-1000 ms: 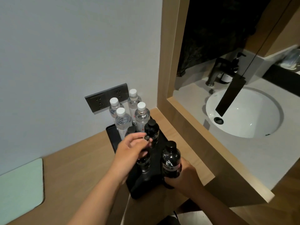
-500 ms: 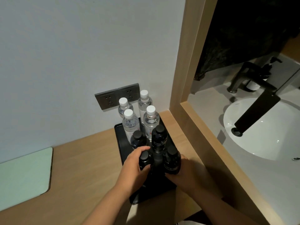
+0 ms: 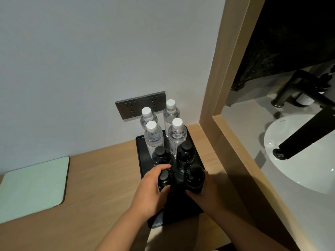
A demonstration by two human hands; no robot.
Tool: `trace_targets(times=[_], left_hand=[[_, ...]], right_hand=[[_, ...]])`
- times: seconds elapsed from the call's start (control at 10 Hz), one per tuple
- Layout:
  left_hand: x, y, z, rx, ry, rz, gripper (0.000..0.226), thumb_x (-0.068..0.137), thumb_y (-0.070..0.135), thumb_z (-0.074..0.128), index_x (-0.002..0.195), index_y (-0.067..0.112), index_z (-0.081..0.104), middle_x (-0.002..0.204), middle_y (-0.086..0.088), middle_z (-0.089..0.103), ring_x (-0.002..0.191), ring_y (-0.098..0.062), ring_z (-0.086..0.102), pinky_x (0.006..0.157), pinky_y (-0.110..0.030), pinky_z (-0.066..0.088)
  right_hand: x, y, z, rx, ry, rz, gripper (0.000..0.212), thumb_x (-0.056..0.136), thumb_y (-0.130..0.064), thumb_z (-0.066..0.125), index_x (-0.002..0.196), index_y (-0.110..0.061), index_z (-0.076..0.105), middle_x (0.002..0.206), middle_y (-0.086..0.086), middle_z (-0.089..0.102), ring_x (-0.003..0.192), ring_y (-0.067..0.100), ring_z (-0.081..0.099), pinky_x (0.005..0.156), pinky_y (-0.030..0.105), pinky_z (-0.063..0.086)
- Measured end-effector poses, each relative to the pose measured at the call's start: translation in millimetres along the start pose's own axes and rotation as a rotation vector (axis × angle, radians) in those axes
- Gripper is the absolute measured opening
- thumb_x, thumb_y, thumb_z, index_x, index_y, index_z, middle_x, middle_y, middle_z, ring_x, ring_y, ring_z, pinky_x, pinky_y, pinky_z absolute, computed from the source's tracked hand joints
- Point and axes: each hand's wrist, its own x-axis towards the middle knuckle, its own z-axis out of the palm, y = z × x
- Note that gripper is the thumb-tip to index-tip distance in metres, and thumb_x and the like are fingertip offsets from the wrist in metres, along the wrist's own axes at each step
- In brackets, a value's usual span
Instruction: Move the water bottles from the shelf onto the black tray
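Note:
A black tray [image 3: 139, 153] lies on the wooden shelf against the wall. Several clear water bottles [image 3: 177, 136] with white caps stand upright at its far end. In front of them stand two black bottles [image 3: 185, 156]. My left hand [image 3: 150, 192] grips a black bottle [image 3: 164, 180] at the tray's near left. My right hand [image 3: 205, 192] grips another black bottle [image 3: 194, 178] at the near right. Both held bottles are upright over the tray; their bases are hidden.
A double wall socket [image 3: 140, 105] sits behind the bottles. A pale green mat [image 3: 32, 187] lies at the left of the shelf. A wooden frame [image 3: 217, 98] rises just right of the tray, with a white basin [image 3: 299, 160] and black tap [image 3: 306, 140] beyond.
Both hands brought their black bottles further onto the tray, close behind the front pair. The camera view shifted left and down.

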Motion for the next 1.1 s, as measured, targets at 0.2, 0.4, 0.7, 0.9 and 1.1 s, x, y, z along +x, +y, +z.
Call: trace_targets(times=[0.2, 0.4, 0.7, 0.9, 1.1], left_hand=[[6, 3, 0, 0.052, -0.014, -0.018, 0.055, 0.077, 0.016, 0.071, 0.12, 0.042, 0.048, 0.119, 0.018, 0.059, 0.115, -0.003, 0.053, 0.097, -0.032, 0.047], [6, 2, 2, -0.025, -0.008, -0.072, 0.055, 0.072, 0.015, 0.075, 0.11, 0.046, 0.051, 0.114, 0.019, 0.061, 0.109, 0.0, 0.057, 0.097, -0.032, 0.048], [9, 18, 7, -0.039, -0.065, -0.086, 0.051, 0.073, 0.004, 0.072, 0.103, 0.041, 0.053, 0.107, 0.015, 0.061, 0.102, 0.001, 0.058, 0.091, -0.026, 0.049], [2, 18, 11, 0.013, 0.016, -0.135, 0.055, 0.075, 0.006, 0.071, 0.111, 0.042, 0.05, 0.117, 0.01, 0.057, 0.111, -0.005, 0.054, 0.099, -0.024, 0.044], [-2, 28, 11, 0.034, 0.055, -0.165, 0.058, 0.077, 0.005, 0.071, 0.12, 0.039, 0.05, 0.118, 0.005, 0.049, 0.11, -0.01, 0.051, 0.098, -0.021, 0.038]], right_hand=[[3, -1, 0, -0.005, -0.011, 0.006, 0.066, 0.063, -0.011, 0.083, 0.11, -0.035, 0.042, 0.112, -0.006, 0.054, 0.11, 0.01, 0.052, 0.088, 0.009, 0.036], [6, -5, 3, -0.006, 0.018, -0.001, 0.064, 0.062, -0.008, 0.083, 0.11, -0.025, 0.044, 0.11, -0.003, 0.054, 0.108, 0.012, 0.051, 0.084, 0.001, 0.033], [9, -5, -6, -0.02, -0.089, 0.059, 0.053, 0.063, -0.017, 0.078, 0.108, -0.028, 0.051, 0.107, -0.002, 0.064, 0.103, 0.014, 0.062, 0.088, 0.03, 0.053], [9, -5, -14, -0.172, -0.179, 0.146, 0.07, 0.067, -0.028, 0.076, 0.129, -0.027, 0.045, 0.123, -0.001, 0.061, 0.114, 0.019, 0.057, 0.099, 0.033, 0.046], [-3, -31, -45, -0.316, -0.252, 0.048, 0.096, 0.083, -0.014, 0.066, 0.152, -0.022, -0.002, 0.156, 0.001, 0.024, 0.14, 0.018, 0.031, 0.112, 0.025, 0.026]])
